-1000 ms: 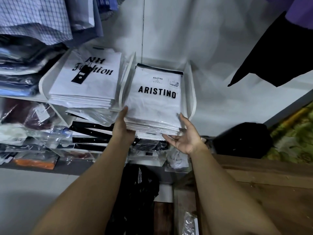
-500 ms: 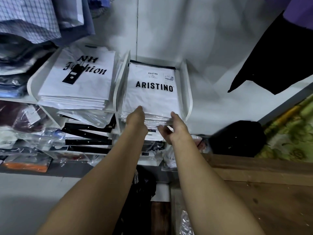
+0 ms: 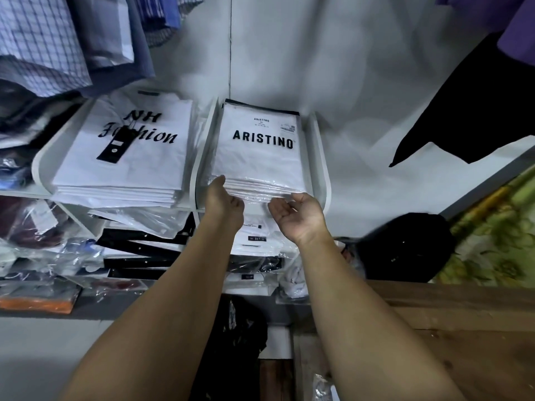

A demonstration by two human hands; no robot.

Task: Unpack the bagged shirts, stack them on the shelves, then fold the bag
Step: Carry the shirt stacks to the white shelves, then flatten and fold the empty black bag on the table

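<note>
Standing against a white wall, a white shelf unit carries two open-fronted compartments side by side on its top level. A wooden surface fills the lower right. Checked shirts hang at the upper left, and a black garment hangs at the upper right.

The left compartment holds a stack of bagged white shirts printed "NH Fashion", with a black tag lying on the top bag. The right compartment holds the ARISTINO stack, also bagged white shirts, lying flat with its front edge at the compartment opening. A small barcode label sits near the top bag's far right corner. Further bagged garments lie loosely on the level below.

The left hand reaches forward with fingers extended, touching the front left corner of the ARISTINO stack. The right hand is turned palm up just beneath the stack's front right edge, fingers loosely curled and holding nothing; whether the fingertips touch the lowest bag cannot be told.
</note>
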